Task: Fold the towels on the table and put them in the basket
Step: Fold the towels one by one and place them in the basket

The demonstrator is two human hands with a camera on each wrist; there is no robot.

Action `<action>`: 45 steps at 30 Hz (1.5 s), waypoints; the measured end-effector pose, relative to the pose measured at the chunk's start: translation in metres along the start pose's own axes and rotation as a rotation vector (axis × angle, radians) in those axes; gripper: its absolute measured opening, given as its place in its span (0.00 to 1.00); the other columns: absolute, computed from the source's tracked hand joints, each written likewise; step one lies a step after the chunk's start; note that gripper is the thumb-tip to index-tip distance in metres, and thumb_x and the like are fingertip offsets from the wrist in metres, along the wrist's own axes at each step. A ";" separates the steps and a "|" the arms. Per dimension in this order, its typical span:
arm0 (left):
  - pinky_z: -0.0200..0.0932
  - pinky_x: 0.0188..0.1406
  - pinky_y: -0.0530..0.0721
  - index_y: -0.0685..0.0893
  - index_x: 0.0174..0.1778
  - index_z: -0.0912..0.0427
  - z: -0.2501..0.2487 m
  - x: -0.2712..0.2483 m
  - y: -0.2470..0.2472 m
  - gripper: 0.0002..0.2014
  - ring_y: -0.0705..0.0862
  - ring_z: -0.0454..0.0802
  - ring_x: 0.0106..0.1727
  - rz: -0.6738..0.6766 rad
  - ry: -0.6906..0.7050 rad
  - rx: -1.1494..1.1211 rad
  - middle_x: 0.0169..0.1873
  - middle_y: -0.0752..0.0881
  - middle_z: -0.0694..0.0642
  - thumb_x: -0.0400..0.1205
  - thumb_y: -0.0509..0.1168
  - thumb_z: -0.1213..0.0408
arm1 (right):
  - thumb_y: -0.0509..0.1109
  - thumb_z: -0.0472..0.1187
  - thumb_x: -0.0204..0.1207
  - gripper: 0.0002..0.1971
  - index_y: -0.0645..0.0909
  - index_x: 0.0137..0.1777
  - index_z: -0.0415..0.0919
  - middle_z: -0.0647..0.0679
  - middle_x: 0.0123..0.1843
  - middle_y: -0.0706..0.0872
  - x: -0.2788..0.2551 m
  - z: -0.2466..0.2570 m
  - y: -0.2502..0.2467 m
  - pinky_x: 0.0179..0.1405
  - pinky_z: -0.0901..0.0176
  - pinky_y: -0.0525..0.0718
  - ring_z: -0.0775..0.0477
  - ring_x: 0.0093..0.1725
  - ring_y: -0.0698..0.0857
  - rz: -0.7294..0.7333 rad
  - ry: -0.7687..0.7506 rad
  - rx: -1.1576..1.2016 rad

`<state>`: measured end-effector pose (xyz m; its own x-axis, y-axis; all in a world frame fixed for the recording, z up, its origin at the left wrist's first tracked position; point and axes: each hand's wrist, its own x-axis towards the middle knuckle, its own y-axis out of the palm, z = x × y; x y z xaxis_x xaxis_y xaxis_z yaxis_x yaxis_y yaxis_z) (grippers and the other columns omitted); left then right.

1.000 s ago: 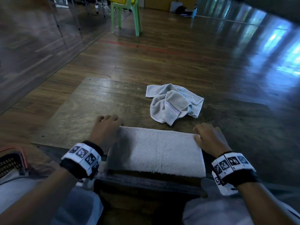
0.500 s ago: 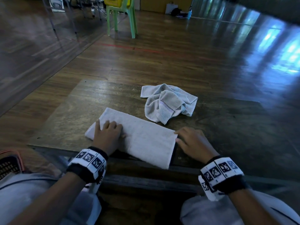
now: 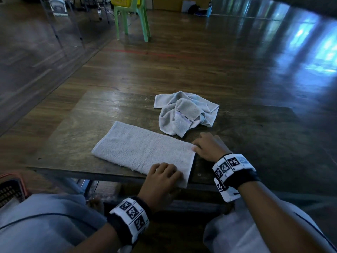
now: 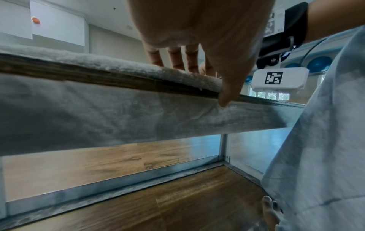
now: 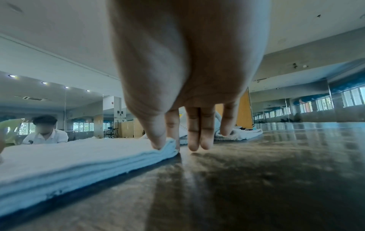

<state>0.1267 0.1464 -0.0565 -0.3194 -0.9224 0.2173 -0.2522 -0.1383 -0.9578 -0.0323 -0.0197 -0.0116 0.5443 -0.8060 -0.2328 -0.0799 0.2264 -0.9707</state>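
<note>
On the table [image 3: 82,114], folded towel [image 3: 142,148], both hands pinching its right-end corners

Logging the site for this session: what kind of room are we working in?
Probably a dance or exercise studio: a wide polished wood floor, mirrored walls, and blue exercise balls behind the low table.

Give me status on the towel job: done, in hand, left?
Done: folded towel lies in a layered strip on the table. In hand: left hand and right hand pinch its near-end corners. Left: fold again, fold the crumpled towel, load the basket.
</note>
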 end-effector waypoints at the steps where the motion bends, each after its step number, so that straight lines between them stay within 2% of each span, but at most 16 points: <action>1: 0.46 0.48 0.81 0.76 0.53 0.46 -0.001 0.001 0.001 0.21 0.82 0.49 0.49 0.002 -0.007 0.011 0.49 0.82 0.46 0.66 0.68 0.45 | 0.59 0.52 0.81 0.17 0.79 0.66 0.49 0.45 0.64 0.77 0.001 0.002 0.001 0.64 0.44 0.70 0.43 0.65 0.74 -0.003 -0.004 -0.006; 6: 0.45 0.44 0.80 0.78 0.48 0.46 -0.006 0.005 -0.003 0.16 0.82 0.48 0.44 -0.023 -0.022 0.027 0.43 0.83 0.45 0.66 0.67 0.49 | 0.64 0.48 0.78 0.11 0.80 0.56 0.47 0.49 0.57 0.80 0.003 0.003 0.000 0.59 0.49 0.74 0.47 0.58 0.79 -0.025 -0.011 0.088; 10: 0.42 0.47 0.79 0.79 0.43 0.45 -0.015 0.003 -0.017 0.10 0.83 0.43 0.39 -0.068 -0.071 -0.062 0.37 0.84 0.41 0.70 0.59 0.48 | 0.70 0.44 0.72 0.07 0.80 0.48 0.45 0.53 0.46 0.83 -0.008 -0.007 -0.016 0.48 0.54 0.81 0.48 0.48 0.84 0.038 0.027 0.382; 14: 0.36 0.42 0.74 0.78 0.40 0.47 -0.029 0.000 -0.042 0.07 0.80 0.39 0.34 -0.201 -0.150 -0.292 0.33 0.85 0.42 0.72 0.64 0.49 | 0.71 0.36 0.74 0.09 0.79 0.52 0.43 0.42 0.45 0.86 -0.029 -0.022 -0.048 0.37 0.62 0.83 0.50 0.39 0.84 0.076 -0.073 0.730; 17: 0.30 0.33 0.73 0.78 0.41 0.48 -0.035 -0.003 -0.061 0.07 0.80 0.39 0.34 -0.290 -0.188 -0.466 0.33 0.84 0.42 0.74 0.66 0.51 | 0.71 0.35 0.74 0.05 0.82 0.48 0.44 0.33 0.43 0.84 -0.044 -0.027 -0.064 0.42 0.60 0.81 0.45 0.40 0.82 0.035 -0.204 0.938; 18: 0.33 0.31 0.75 0.78 0.41 0.49 -0.035 -0.004 -0.066 0.07 0.80 0.40 0.33 -0.319 -0.202 -0.535 0.33 0.84 0.43 0.74 0.67 0.52 | 0.73 0.37 0.73 0.03 0.83 0.46 0.44 0.37 0.42 0.86 -0.046 -0.028 -0.067 0.43 0.60 0.81 0.47 0.41 0.83 0.036 -0.221 0.985; 20: 0.40 0.31 0.80 0.79 0.41 0.50 -0.028 -0.007 -0.071 0.07 0.82 0.40 0.34 -0.371 -0.222 -0.631 0.33 0.84 0.42 0.75 0.67 0.52 | 0.76 0.47 0.65 0.13 0.84 0.47 0.44 0.49 0.41 0.89 -0.046 -0.028 -0.072 0.42 0.65 0.83 0.53 0.41 0.85 0.095 -0.247 1.054; 22: 0.36 0.31 0.80 0.80 0.40 0.50 -0.018 -0.011 -0.074 0.08 0.83 0.38 0.36 -0.410 -0.248 -0.658 0.32 0.83 0.40 0.77 0.67 0.50 | 0.77 0.51 0.60 0.22 0.83 0.53 0.43 0.51 0.45 0.90 -0.040 -0.027 -0.075 0.45 0.65 0.84 0.54 0.44 0.86 0.174 -0.284 1.051; 25: 0.28 0.31 0.77 0.80 0.38 0.51 0.004 -0.019 -0.075 0.12 0.83 0.35 0.37 -0.453 -0.326 -0.659 0.32 0.82 0.38 0.78 0.63 0.46 | 0.80 0.44 0.64 0.22 0.82 0.57 0.39 0.50 0.49 0.91 -0.026 -0.016 -0.078 0.52 0.65 0.84 0.55 0.51 0.87 0.213 -0.325 1.084; 27: 0.30 0.31 0.78 0.80 0.38 0.51 0.021 -0.025 -0.075 0.14 0.84 0.36 0.39 -0.452 -0.368 -0.657 0.32 0.83 0.39 0.78 0.61 0.45 | 0.82 0.53 0.58 0.27 0.84 0.54 0.40 0.50 0.48 0.91 -0.010 -0.005 -0.080 0.53 0.66 0.83 0.56 0.51 0.87 0.173 -0.297 1.082; 30: 0.35 0.32 0.81 0.81 0.40 0.50 0.048 -0.034 -0.072 0.16 0.84 0.36 0.39 -0.409 -0.425 -0.599 0.35 0.85 0.40 0.79 0.58 0.41 | 0.78 0.47 0.65 0.13 0.86 0.50 0.48 0.54 0.47 0.91 0.020 0.015 -0.083 0.54 0.63 0.81 0.57 0.51 0.86 0.176 -0.249 0.930; 32: 0.40 0.31 0.81 0.80 0.41 0.48 0.066 -0.037 -0.067 0.17 0.84 0.38 0.34 -0.373 -0.469 -0.512 0.34 0.85 0.42 0.79 0.55 0.39 | 0.74 0.43 0.72 0.07 0.85 0.49 0.50 0.57 0.48 0.88 0.043 0.028 -0.082 0.58 0.60 0.80 0.55 0.54 0.84 0.180 -0.241 0.781; 35: 0.46 0.34 0.78 0.79 0.39 0.47 0.089 -0.037 -0.059 0.17 0.81 0.43 0.31 -0.309 -0.542 -0.346 0.31 0.84 0.45 0.80 0.53 0.40 | 0.70 0.41 0.77 0.06 0.83 0.52 0.44 0.53 0.50 0.84 0.072 0.055 -0.074 0.54 0.63 0.79 0.53 0.54 0.81 0.225 -0.214 0.687; 37: 0.48 0.41 0.79 0.80 0.41 0.49 0.099 -0.035 -0.056 0.15 0.81 0.47 0.35 -0.257 -0.596 -0.298 0.34 0.83 0.45 0.81 0.54 0.44 | 0.68 0.42 0.78 0.09 0.83 0.54 0.39 0.50 0.51 0.83 0.089 0.069 -0.065 0.47 0.69 0.79 0.53 0.53 0.81 0.248 -0.192 0.633; 40: 0.51 0.53 0.77 0.81 0.45 0.50 0.109 -0.033 -0.052 0.14 0.81 0.51 0.42 -0.207 -0.673 -0.267 0.40 0.82 0.47 0.82 0.54 0.48 | 0.68 0.44 0.79 0.14 0.83 0.57 0.35 0.48 0.51 0.84 0.109 0.083 -0.056 0.45 0.69 0.79 0.52 0.53 0.81 0.244 -0.174 0.586; 45: 0.51 0.48 0.76 0.75 0.37 0.51 0.117 -0.033 -0.051 0.09 0.80 0.56 0.42 -0.191 -0.725 -0.318 0.34 0.76 0.47 0.82 0.61 0.54 | 0.68 0.49 0.78 0.11 0.83 0.53 0.43 0.51 0.47 0.84 0.128 0.096 -0.049 0.47 0.64 0.77 0.54 0.47 0.81 0.221 -0.180 0.448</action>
<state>0.2567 0.1417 -0.0372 0.3989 -0.9125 0.0912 -0.5246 -0.3086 -0.7934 0.1216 -0.0811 0.0117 0.6927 -0.6150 -0.3768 0.1344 0.6234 -0.7703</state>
